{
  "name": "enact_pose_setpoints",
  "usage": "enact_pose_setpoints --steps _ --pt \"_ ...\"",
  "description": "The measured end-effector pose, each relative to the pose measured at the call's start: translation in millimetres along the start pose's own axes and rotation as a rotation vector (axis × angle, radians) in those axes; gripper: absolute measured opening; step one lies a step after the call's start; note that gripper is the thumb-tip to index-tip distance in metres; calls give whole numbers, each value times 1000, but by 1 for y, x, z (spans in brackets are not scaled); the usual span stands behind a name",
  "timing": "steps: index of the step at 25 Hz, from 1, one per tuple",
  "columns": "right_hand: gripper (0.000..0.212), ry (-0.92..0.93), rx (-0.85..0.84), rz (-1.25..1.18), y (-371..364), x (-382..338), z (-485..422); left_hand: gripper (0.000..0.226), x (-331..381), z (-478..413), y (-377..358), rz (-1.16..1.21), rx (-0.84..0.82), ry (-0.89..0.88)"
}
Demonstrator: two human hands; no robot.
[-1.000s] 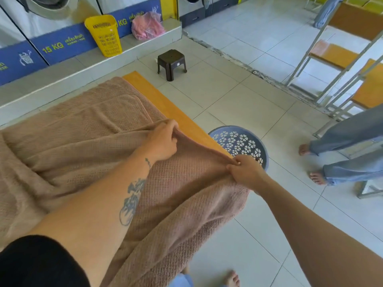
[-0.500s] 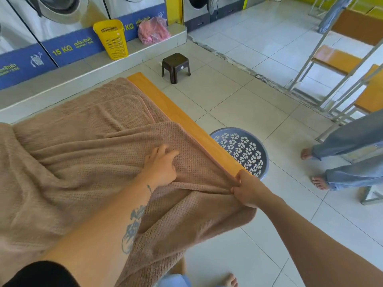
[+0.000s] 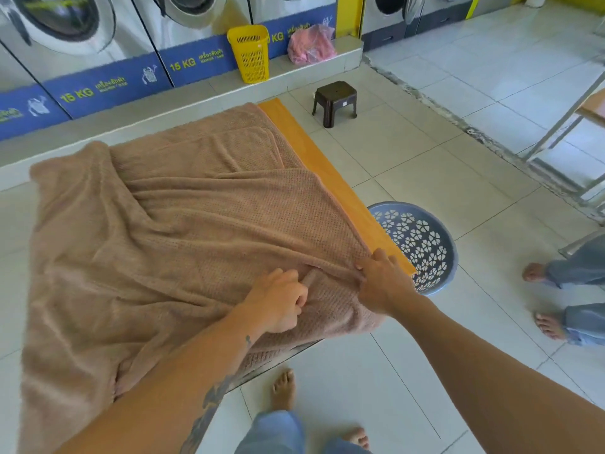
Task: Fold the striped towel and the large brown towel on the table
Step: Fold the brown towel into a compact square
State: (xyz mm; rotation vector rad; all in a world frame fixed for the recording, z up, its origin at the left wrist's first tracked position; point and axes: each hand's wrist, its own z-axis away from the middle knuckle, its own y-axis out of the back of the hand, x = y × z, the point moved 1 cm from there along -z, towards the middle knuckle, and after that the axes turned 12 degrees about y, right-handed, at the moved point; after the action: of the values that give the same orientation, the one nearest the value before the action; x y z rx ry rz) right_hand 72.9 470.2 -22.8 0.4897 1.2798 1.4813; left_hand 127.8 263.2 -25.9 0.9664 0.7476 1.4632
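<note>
The large brown towel (image 3: 183, 231) lies rumpled over almost the whole orange table (image 3: 330, 181), draping off its left and near sides. My left hand (image 3: 278, 299) grips a bunched fold of the towel near the table's front right corner, fingers curled round it. Just to its right, my right hand (image 3: 381, 283) pinches the towel's edge at that corner. A smaller folded layer of the same brown cloth (image 3: 229, 149) shows at the far end. No striped towel is visible.
A blue perforated laundry basket (image 3: 422, 247) stands on the floor right of the table. A dark stool (image 3: 334, 101), a yellow basket (image 3: 250, 54) and a pink bag (image 3: 311, 44) sit near the washing machines. Another person's bare feet (image 3: 537, 276) are at the right.
Both hands have drawn back toward me along the towel to the table's front right corner. My left hand went from lying flat on the cloth to gripping a fold.
</note>
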Motion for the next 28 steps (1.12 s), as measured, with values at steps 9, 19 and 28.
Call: enact_pose_setpoints --steps 9,19,28 --pt "58 63 -29 -108 51 -9 -35 11 -7 11 34 569 -180 91" --pt "51 148 34 -252 134 -73 -178 17 -124 -130 177 707 145 238" --pt "33 -48 0 -503 121 -120 -377 33 -259 -290 196 506 237 460"
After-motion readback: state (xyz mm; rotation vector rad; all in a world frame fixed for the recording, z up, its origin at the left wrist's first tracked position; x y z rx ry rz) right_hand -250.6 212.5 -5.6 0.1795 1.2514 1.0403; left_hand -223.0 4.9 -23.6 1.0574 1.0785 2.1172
